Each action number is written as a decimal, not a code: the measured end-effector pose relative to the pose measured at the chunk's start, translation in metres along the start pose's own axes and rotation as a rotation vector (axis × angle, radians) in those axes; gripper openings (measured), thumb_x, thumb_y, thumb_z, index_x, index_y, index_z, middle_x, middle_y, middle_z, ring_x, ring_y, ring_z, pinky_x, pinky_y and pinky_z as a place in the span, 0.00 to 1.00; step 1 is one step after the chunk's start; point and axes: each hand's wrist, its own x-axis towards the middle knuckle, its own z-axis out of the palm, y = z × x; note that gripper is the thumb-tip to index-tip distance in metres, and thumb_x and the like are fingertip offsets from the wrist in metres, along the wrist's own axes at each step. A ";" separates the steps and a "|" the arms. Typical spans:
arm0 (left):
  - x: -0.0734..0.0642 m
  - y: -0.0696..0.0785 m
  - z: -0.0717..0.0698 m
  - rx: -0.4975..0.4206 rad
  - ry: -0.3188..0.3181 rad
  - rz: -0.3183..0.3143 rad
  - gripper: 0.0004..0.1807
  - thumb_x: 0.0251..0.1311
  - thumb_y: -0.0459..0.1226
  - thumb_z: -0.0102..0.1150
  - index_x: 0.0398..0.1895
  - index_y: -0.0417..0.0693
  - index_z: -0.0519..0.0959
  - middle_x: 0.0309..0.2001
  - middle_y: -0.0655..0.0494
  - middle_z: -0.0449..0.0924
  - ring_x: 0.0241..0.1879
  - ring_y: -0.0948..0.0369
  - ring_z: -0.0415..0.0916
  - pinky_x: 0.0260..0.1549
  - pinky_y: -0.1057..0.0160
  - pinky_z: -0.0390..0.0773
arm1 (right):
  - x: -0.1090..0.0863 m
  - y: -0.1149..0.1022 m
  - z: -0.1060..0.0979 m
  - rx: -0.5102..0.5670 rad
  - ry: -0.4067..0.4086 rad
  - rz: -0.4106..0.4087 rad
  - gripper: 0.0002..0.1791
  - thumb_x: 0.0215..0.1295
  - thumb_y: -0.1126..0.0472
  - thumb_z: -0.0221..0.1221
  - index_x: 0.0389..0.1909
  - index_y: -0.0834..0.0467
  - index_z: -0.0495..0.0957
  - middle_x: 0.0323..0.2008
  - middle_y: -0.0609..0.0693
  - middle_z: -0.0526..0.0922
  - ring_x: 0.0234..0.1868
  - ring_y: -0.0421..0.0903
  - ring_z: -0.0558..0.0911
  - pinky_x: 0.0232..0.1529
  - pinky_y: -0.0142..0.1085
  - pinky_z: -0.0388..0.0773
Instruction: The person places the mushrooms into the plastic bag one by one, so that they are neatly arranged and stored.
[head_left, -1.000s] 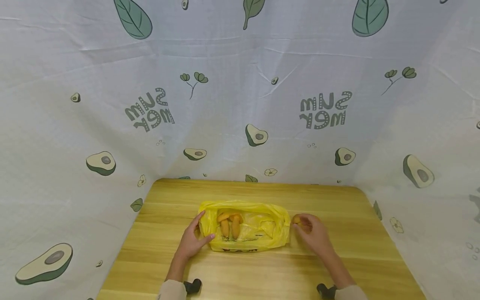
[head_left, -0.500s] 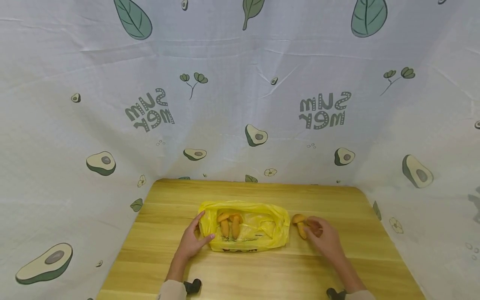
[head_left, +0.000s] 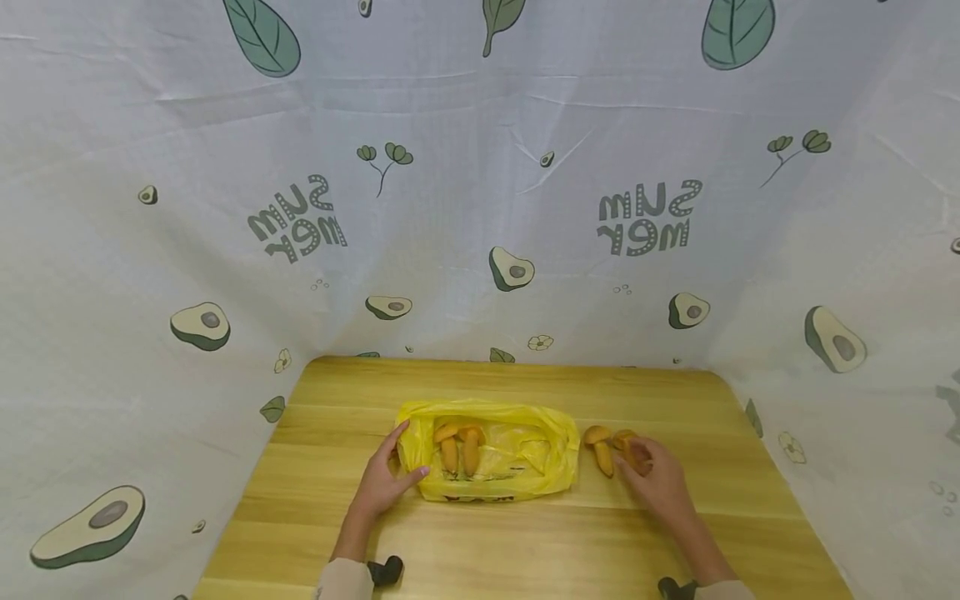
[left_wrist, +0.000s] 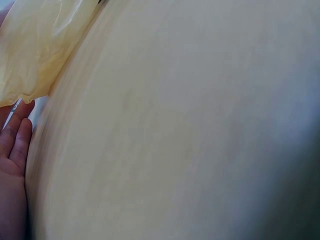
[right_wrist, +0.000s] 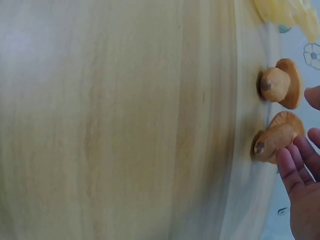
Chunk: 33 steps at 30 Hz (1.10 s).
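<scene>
My left hand (head_left: 381, 487) grips the left end of a yellow plastic bag (head_left: 517, 493), its thumb over the front rim and its index finger at the back. In the left wrist view the lower fingers show below the bag (left_wrist: 37, 55). Two orange-brown mushrooms (head_left: 471, 454) lie side by side inside the bag. Just right of the bag another mushroom (head_left: 602, 457) lies on the table. Beside it is a further mushroom (head_left: 624, 437), partly hidden by my right hand (head_left: 662, 482). In the right wrist view that hand's fingers touch this mushroom (right_wrist: 275, 142), while the thumb stands apart.
The wooden table (head_left: 517, 542) reaches back to a white cloth (head_left: 450, 208) printed with avocados and leaves, which hangs behind and at both sides. Dark wrist-worn pieces (head_left: 386, 572) show by both sleeves.
My right hand has shifted right, off the mushroom nearest the bag to the one beside it. The left hand and bag stay put.
</scene>
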 end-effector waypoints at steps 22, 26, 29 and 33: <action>-0.001 0.002 0.000 -0.051 -0.004 -0.011 0.50 0.58 0.45 0.74 0.82 0.60 0.57 0.79 0.44 0.61 0.74 0.44 0.65 0.71 0.37 0.65 | -0.003 0.016 -0.002 -0.045 -0.137 0.115 0.27 0.72 0.56 0.63 0.64 0.69 0.72 0.54 0.69 0.83 0.53 0.63 0.84 0.47 0.41 0.84; -0.001 0.003 0.002 -0.048 0.014 -0.008 0.50 0.58 0.42 0.74 0.82 0.56 0.58 0.78 0.42 0.62 0.72 0.44 0.67 0.70 0.36 0.65 | -0.003 0.015 -0.002 -0.048 -0.134 0.115 0.27 0.71 0.58 0.64 0.63 0.70 0.71 0.53 0.70 0.83 0.52 0.63 0.84 0.48 0.45 0.84; -0.002 0.011 0.002 -0.052 0.016 -0.011 0.50 0.58 0.40 0.74 0.82 0.50 0.57 0.78 0.39 0.60 0.72 0.41 0.66 0.70 0.34 0.64 | -0.003 0.013 -0.001 -0.043 -0.126 0.107 0.27 0.70 0.59 0.64 0.63 0.71 0.72 0.53 0.70 0.83 0.52 0.63 0.84 0.47 0.43 0.84; -0.008 0.037 -0.007 -0.049 -0.016 -0.016 0.50 0.60 0.39 0.73 0.82 0.43 0.56 0.78 0.36 0.60 0.72 0.39 0.66 0.70 0.35 0.64 | -0.003 0.013 0.000 -0.027 -0.116 0.102 0.26 0.70 0.60 0.65 0.63 0.70 0.72 0.52 0.69 0.83 0.51 0.62 0.84 0.45 0.37 0.84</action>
